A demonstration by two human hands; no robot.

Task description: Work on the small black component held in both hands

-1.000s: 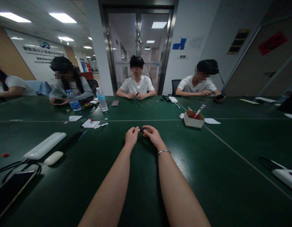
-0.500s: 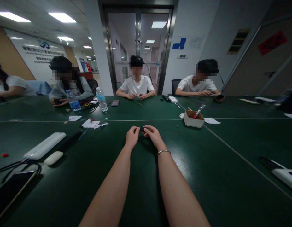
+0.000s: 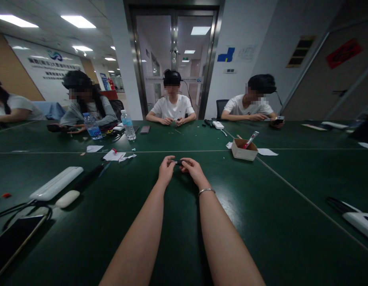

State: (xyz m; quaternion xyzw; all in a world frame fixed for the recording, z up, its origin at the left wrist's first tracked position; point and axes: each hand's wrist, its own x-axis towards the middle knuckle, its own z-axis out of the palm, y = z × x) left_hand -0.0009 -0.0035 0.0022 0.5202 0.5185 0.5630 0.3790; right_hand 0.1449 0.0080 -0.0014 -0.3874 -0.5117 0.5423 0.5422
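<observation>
Both my hands meet over the green table (image 3: 184, 222), straight ahead of me. Between them is a small black object (image 3: 179, 162) with a short silvery part at its left end; it is too small to tell its kind. The fingers of my right hand (image 3: 192, 169) pinch its black body from the right. My left hand (image 3: 166, 169) is closed at the silvery end, thumb and finger together, and the fingers partly hide what they touch. A metal bangle (image 3: 206, 191) circles my right wrist.
Ahead to the right stands an open cardboard box (image 3: 244, 154) holding a red-and-silver item. Paper scraps (image 3: 115, 156) and two water bottles (image 3: 128, 126) are ahead left. Nearer left lie a white device (image 3: 57, 183), a white case (image 3: 67, 199) and a phone (image 3: 17, 238). Several people sit opposite.
My left fingers have shifted slightly left and up, and a silvery part now shows beside the black body. My right hand stays nearly still.
</observation>
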